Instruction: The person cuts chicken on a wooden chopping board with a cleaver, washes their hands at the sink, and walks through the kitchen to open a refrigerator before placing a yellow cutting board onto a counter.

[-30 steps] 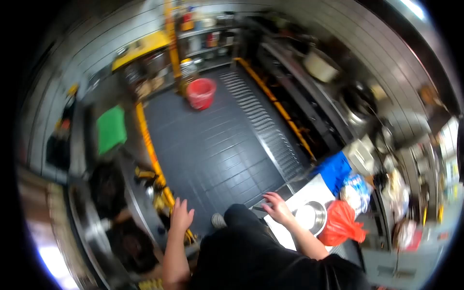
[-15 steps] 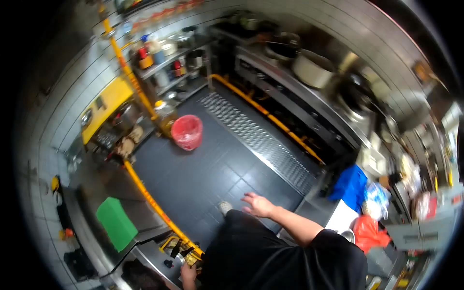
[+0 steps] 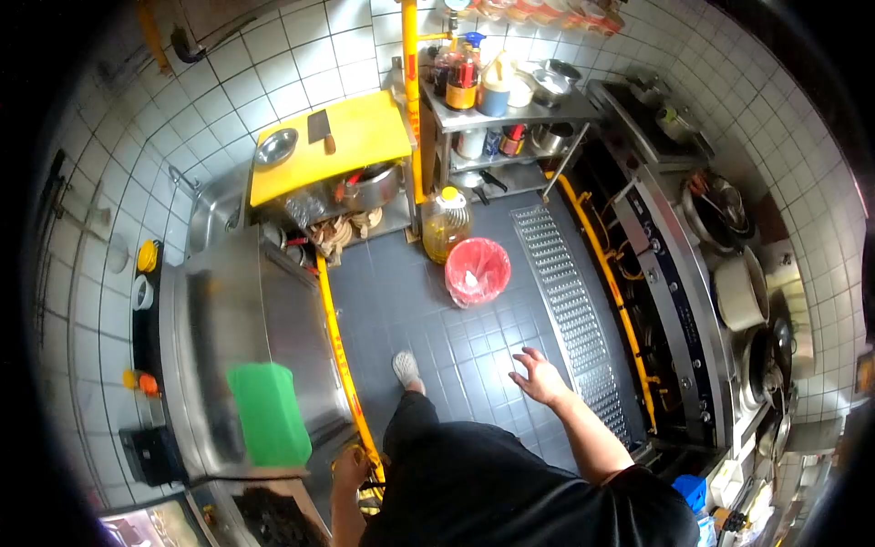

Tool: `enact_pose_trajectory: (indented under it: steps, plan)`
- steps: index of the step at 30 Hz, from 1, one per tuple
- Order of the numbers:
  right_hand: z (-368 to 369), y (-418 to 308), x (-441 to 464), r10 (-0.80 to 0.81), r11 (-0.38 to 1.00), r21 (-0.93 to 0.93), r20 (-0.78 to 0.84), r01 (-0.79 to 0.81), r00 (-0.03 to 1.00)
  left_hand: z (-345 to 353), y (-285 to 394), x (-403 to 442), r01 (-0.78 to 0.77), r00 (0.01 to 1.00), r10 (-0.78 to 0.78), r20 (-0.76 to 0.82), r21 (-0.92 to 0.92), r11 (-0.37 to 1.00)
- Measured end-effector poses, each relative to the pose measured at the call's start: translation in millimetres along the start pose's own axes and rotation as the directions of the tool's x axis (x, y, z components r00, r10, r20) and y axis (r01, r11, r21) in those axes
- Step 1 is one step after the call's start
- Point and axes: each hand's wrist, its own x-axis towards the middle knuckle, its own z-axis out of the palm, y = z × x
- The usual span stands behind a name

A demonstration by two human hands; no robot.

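My right hand (image 3: 541,376) hangs over the tiled floor with its fingers apart and nothing in it. Down by the yellow pipe (image 3: 339,365), at the edge of the steel counter, my left hand (image 3: 350,469) has its fingers curled; what they hold, if anything, is too small to make out. Ahead on the floor stands a red bucket (image 3: 478,272) with a plastic liner and something white inside. Just behind it is a large clear jug (image 3: 447,224) of yellow liquid with a yellow cap.
On the yellow cutting board (image 3: 365,137) lie a cleaver (image 3: 320,130) and a metal bowl (image 3: 276,146). A green sheet (image 3: 270,415) rests on the steel counter (image 3: 214,319) at left. Beyond the metal drain grate (image 3: 570,301), a stove (image 3: 670,301) with pots lines the right side.
My view has swung round, so the bucket and shelf now appear further right and the cutting board shows fully. One shoe has come forward on the floor. My right hand remains open.
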Motion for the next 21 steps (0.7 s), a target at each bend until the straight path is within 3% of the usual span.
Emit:
enact_pose_trajectory:
  steps: [3,4,7,9,11,12,14,15,17,19,20,21]
  plan:
    - [2.8,-23.0,63.8,0.104,0.994,0.013,0.046,-0.104,0.994,-51.2,7.1,69.3,0.061,0.996,-0.061,0.057,0.006,0.998]
    - [3.1,-31.2,81.1,0.142,0.989,0.026,0.057,-0.144,0.988,-65.8,2.9,97.7,-0.007,0.996,-0.006,0.091,0.137,0.991]
    - [-1.3,-41.7,152.5,0.106,0.991,0.085,0.018,-0.107,0.994,-119.5,23.5,164.8,-0.113,0.991,0.124,-0.055,0.167,0.979]
    - [-0.4,-36.4,211.5,0.099,0.992,0.079,-0.060,-0.094,0.993,-166.4,49.7,208.9,-0.128,0.991,0.131,-0.033,0.093,0.987]
    - [-23.0,-50.7,279.5,0.114,0.972,0.218,-0.103,-0.089,0.988,-210.8,85.8,237.2,-0.091,0.991,0.096,-0.089,0.059,0.994]
    - [-44.4,-68.7,311.4,0.122,0.935,0.348,-0.153,-0.062,0.981,-217.3,79.9,257.4,-0.166,0.974,0.177,-0.141,0.089,0.982]
    - [-54.7,-63.8,386.7,0.130,0.884,0.465,-0.159,-0.042,0.979,-227.7,81.2,278.4,-0.080,0.988,0.077,-0.134,-0.016,0.997]
    - [-62.4,-67.6,424.7,0.206,0.790,0.603,-0.092,-0.110,0.974,-232.0,81.5,287.4,-0.033,0.991,0.024,-0.129,-0.070,0.997]
    - [-72.2,-64.8,505.2,0.198,0.681,0.723,-0.036,-0.112,0.980,-229.1,63.4,307.4,0.167,0.980,-0.174,0.094,0.078,0.983]
    - [-62.1,-56.0,593.2,0.232,0.592,0.799,-0.046,-0.103,0.972,-216.1,76.4,287.9,0.102,0.995,-0.100,-0.022,0.133,0.986]
    - [-60.6,-52.3,635.2,0.167,0.642,0.767,-0.111,-0.023,0.980,-210.7,85.3,277.4,0.075,0.995,-0.062,-0.080,0.165,0.983]
    - [-37.4,-32.3,683.5,0.114,0.744,0.668,-0.144,0.012,0.983,-197.3,80.5,273.4,0.124,0.992,-0.118,-0.038,0.340,0.932]
